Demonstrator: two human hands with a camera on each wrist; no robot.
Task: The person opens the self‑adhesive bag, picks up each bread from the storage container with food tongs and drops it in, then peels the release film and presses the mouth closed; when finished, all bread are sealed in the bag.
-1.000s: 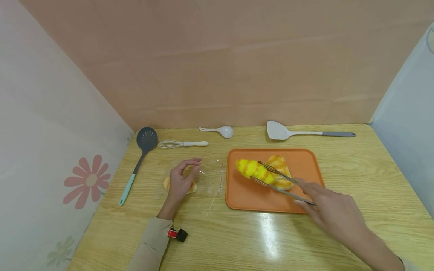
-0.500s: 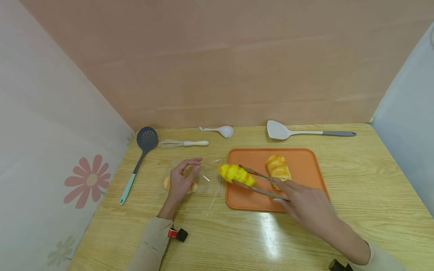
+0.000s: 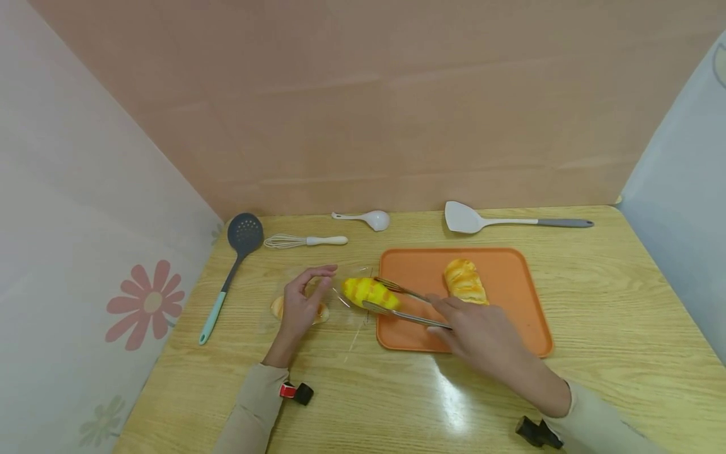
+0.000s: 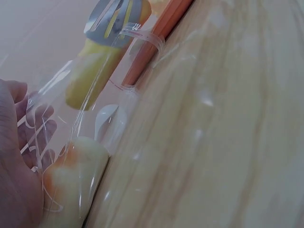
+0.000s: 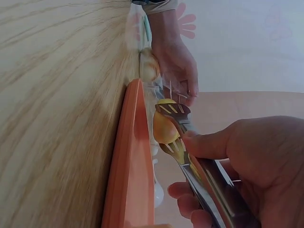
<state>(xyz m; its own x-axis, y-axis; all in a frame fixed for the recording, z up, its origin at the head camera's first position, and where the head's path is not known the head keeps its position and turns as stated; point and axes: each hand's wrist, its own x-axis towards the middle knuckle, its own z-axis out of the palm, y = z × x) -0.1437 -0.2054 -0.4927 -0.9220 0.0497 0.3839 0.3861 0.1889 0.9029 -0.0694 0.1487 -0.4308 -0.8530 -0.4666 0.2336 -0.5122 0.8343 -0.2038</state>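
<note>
My left hand (image 3: 302, 304) holds up the upper film of a clear plastic bag (image 4: 57, 85), its fingers curled at the film. Inside the bag lies a pale bun (image 4: 78, 173) with a browned top, partly covered by that hand in the head view. My right hand (image 3: 482, 334) grips metal tongs (image 3: 418, 319). Between the slotted tong ends is a yellow striped bread roll (image 3: 365, 292), which overlaps the bag's mouth and lies left of the orange tray (image 3: 408, 342). A second, golden bread (image 3: 465, 281) rests on the tray.
Along the back lie a slotted skimmer (image 3: 246, 234), a whisk (image 3: 306, 241), a white spoon (image 3: 375, 220) and a white-headed turner (image 3: 465, 217). Walls border the wooden table (image 3: 397, 403) at the back and both sides.
My right hand has carried the yellow bread roll in the tongs leftward, from over the tray to the bag's mouth. The golden bread is uncovered. My left hand has stayed in place.
</note>
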